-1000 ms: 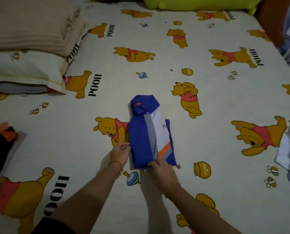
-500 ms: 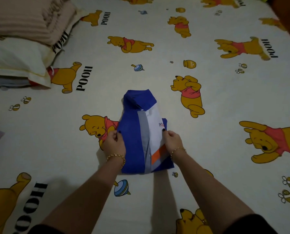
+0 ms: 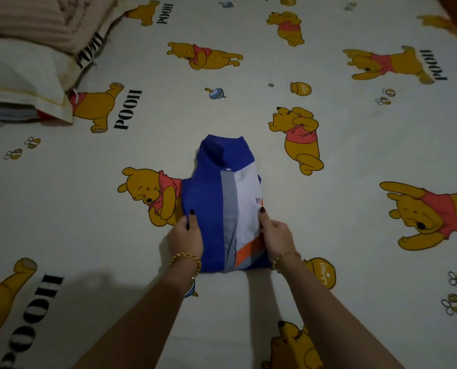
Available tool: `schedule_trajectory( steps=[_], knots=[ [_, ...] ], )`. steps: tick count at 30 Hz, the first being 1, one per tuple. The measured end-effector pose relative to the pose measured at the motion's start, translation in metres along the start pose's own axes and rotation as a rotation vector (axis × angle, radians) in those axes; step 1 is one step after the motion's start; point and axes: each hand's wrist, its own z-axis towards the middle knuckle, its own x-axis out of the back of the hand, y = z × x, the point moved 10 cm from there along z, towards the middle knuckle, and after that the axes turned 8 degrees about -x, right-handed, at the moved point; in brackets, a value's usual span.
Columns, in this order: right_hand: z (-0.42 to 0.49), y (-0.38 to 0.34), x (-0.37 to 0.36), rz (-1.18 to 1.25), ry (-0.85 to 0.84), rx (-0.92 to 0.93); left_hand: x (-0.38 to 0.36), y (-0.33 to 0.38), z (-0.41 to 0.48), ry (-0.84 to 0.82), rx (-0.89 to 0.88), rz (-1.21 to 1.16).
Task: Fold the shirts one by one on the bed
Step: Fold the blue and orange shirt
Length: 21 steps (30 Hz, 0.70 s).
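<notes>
Your folded shirt (image 3: 222, 209), blue with a grey placket, a white panel and an orange stripe, lies in the middle of the Pooh-print bed sheet (image 3: 248, 89), collar pointing away from you. Your left hand (image 3: 186, 238) grips its blue left edge, thumb on top and fingers tucked out of sight below. Your right hand (image 3: 276, 234) holds the right edge the same way, thumb on the white panel. A gold bracelet (image 3: 184, 259) circles each wrist. A cream pillow (image 3: 22, 83) under a ribbed beige blanket (image 3: 35, 20) sits far left, well apart from the shirt.
</notes>
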Motion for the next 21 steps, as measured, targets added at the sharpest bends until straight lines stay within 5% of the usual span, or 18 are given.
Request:
schedule_trajectory(
  steps=[3, 9, 15, 21],
  knots=[
    [0.003, -0.003, -0.012, 0.17, -0.153, -0.041, 0.004, 0.007, -0.001, 0.026, -0.061, -0.048],
    [0.005, -0.023, -0.01, 0.383, -0.174, -0.091, 0.018, 0.028, -0.001, 0.151, -0.205, -0.179],
    [-0.012, 0.018, -0.031, 0.404, -0.363, -0.313, 0.008, -0.021, -0.018, 0.093, 0.022, -0.01],
    [-0.017, 0.002, -0.02, 0.14, -0.17, -0.144, 0.026, -0.002, -0.028, 0.215, -0.179, -0.011]
  ],
)
